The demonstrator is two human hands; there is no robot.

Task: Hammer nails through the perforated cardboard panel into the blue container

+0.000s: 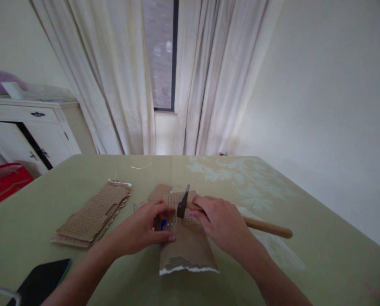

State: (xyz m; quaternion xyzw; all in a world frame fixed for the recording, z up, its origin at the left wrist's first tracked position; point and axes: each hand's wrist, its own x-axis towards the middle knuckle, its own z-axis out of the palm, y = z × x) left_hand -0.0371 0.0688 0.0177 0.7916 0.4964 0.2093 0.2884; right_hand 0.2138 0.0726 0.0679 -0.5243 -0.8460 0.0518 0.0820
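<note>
"How's the left grip (142,225)?"
"Fingers (160,207) bent, thumb (163,237) held apart from them."
"And the right grip (222,219)?"
"Closed, its back turned upward."
"Forearms (91,265)?"
"Both bare, angling inward from below."

Hammer (182,206) partly behind right hand (220,216)

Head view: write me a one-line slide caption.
Right grip holding a wooden-handled hammer over perforated brown cardboard, left grip at the cardboard's left edge.
</note>
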